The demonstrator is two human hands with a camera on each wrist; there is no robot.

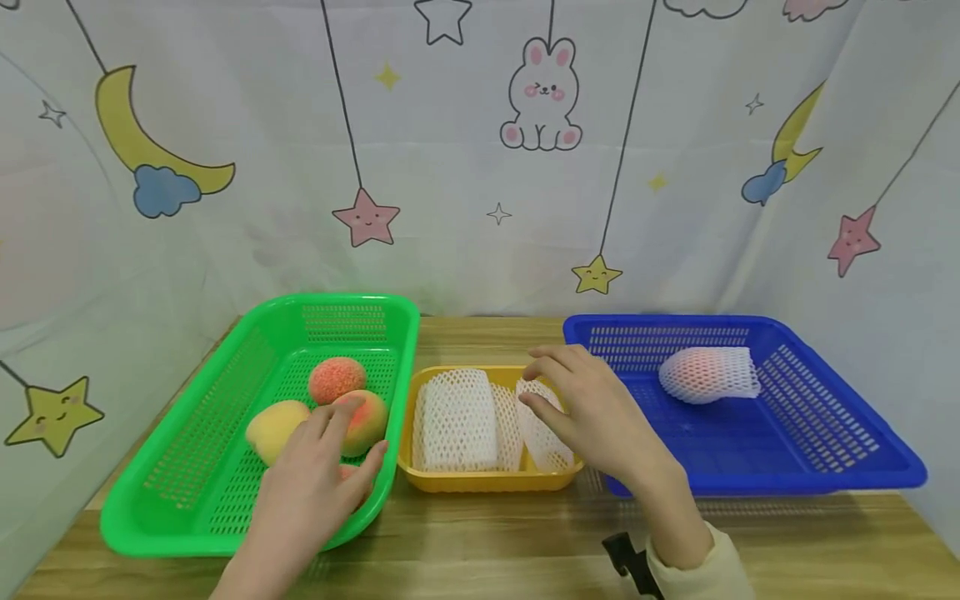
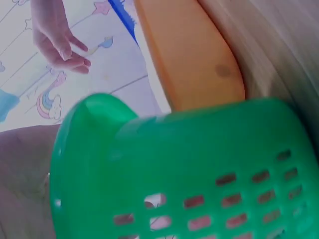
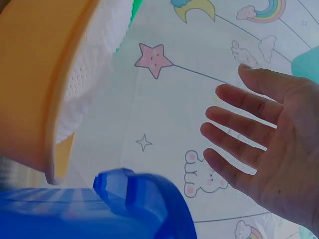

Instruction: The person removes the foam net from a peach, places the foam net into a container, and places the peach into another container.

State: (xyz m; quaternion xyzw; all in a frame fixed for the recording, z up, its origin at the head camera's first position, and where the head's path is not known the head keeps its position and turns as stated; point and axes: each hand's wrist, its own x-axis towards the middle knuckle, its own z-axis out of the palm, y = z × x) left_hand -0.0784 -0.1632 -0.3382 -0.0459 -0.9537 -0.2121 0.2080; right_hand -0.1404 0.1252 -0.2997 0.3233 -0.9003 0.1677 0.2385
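Observation:
My left hand point(image 1: 311, 471) reaches into the green basket point(image 1: 408, 350), fingers spread low over the fruit. Its fingertips overlap a red-and-yellow peach point(image 1: 370, 423) in the head view. A yellow fruit point(image 1: 276, 429) lies left of the fingers and a rough-skinned reddish fruit point(image 1: 337, 380) beyond them; another reddish fruit is mostly hidden under the hand. Over the right end of a yellow tray point(image 1: 487, 482), my right hand point(image 1: 592, 408) hovers with fingers loosely bent and nothing held. White foam net sleeves point(image 1: 457, 421) fill the tray, one point(image 1: 542, 429) just below that hand.
On the right stands a blue basket point(image 1: 750, 482) holding a reddish fruit in a foam net sleeve point(image 1: 705, 375). All three containers sit close together on the wooden table point(image 1: 480, 550). A patterned curtain point(image 1: 465, 150) hangs behind them.

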